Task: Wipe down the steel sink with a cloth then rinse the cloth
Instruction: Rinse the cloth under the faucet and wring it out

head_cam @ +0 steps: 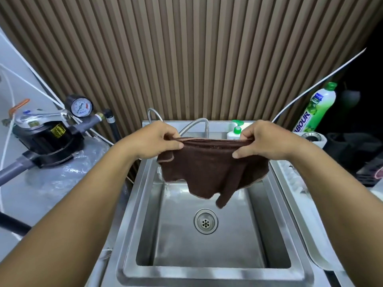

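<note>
A brown cloth hangs spread out above the back half of the steel sink. My left hand pinches its upper left edge and my right hand pinches its upper right edge, so the top hem is stretched between them. The lower corners of the cloth dangle free over the basin. The round drain lies in the middle of the basin floor. A flexible steel faucet hose curves behind the cloth at the sink's back rim; no water is seen running.
A black water pump with a pressure gauge stands to the left on a plastic-wrapped surface. A white soap bottle and a green dish-soap bottle stand at the back right. A white tray borders the sink's right side. A slatted wall rises behind.
</note>
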Motion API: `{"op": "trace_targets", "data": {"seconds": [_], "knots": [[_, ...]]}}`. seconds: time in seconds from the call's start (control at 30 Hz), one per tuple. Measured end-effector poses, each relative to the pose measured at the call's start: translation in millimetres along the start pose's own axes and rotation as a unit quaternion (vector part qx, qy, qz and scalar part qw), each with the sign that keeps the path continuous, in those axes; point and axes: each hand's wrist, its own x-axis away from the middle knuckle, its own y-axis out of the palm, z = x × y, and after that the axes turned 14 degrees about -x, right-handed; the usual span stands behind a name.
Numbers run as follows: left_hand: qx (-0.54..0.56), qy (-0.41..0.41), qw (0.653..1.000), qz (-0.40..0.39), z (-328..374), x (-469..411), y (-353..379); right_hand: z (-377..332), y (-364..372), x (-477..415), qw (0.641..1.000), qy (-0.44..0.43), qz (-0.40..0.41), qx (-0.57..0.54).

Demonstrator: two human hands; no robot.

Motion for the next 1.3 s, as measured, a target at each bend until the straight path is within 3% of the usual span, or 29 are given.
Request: {"op": "trace_targets", "data": {"seconds": [0.13, 0.23, 0.4, 0.57, 0.7, 0.87, 1.0, 1.17, 1.3], "knots": [[0.057, -0.001, 0.998, -0.015, -10.9, 1.0, 1.2, 17.8, -7.4, 0.9, 0.997, -0.005, 0.006, -0.075], [0.036, -0.019, 0.998, 0.042, -11.6, -1.4, 2.8, 31.2, -9.2, 2.4, 0.982, 0.007, 0.05, -0.182], [0.105, -0.082, 0.981, 0.139, -10.3, -9.2, 15.1, 46.4, -11.7, 4.6, 0.979, 0.036, 0.098, -0.175], [0.091, -0.184, 0.974, 0.093, -3.8, -15.3, 37.6, 50.0, 5.6, 3.9, 0.922, 0.135, 0.158, -0.326], [0.196, -0.232, 0.952, 0.022, 22.6, -19.3, 56.2, 46.1, 33.9, 0.2, 0.844, 0.244, 0.113, -0.464], [0.259, -0.156, 0.951, -0.06, 64.7, -19.2, 78.7, 30.5, 73.7, -4.5, 0.787, 0.253, 0.058, -0.56], [0.21, -0.1, 0.972, -0.04, 68.2, -16.4, 82.6, 19.5, 84.9, -4.4, 0.763, 0.241, 0.064, -0.596], [0.075, -0.047, 0.996, -0.009, 76.3, -6.3, 83.0, 7.8, 84.5, -1.5, 0.719, 0.227, 0.055, -0.654], [0.075, -0.013, 0.997, -0.011, 75.0, -7.4, 84.7, -1.8, 79.7, 0.7, 0.693, 0.215, 0.028, -0.687]]}}
